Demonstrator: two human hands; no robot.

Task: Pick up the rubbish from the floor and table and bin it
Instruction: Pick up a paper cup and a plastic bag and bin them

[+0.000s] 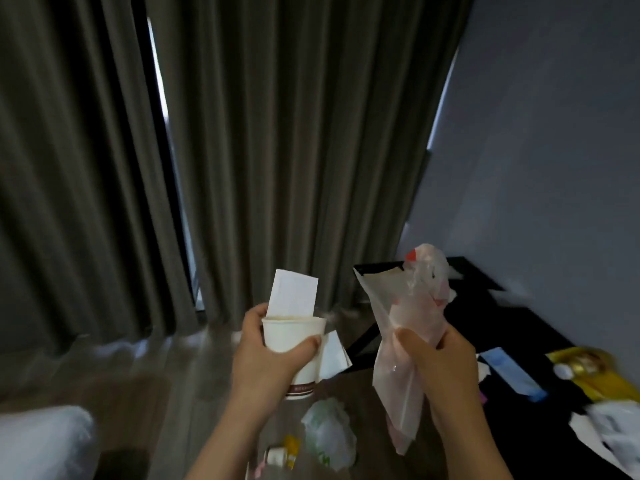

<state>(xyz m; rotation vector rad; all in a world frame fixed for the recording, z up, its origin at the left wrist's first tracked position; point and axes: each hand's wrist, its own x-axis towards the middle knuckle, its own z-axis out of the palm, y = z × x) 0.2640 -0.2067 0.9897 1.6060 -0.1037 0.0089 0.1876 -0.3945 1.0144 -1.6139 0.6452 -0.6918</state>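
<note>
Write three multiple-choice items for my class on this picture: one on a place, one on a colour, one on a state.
1. Where does the crumpled white bag lie?
A on the floor
B on the table
C in the cup

2. What colour is the flat packet on the black table?
A red
B blue
C green

3. How is the paper cup?
A crushed flat
B lying on the floor
C held in the left hand, paper sticking out

Answers: 1 A, it rests on floorboards below the hands. 2 B, it shows pale blue. 3 C, fingers wrap it.

Heavy grey-brown pleated curtains (277, 150) hang to the brown wood-look floor (156, 368) beside a plain pale grey wall (554, 150), with a white pillow-like cushion (41, 441) bottom left.
</note>
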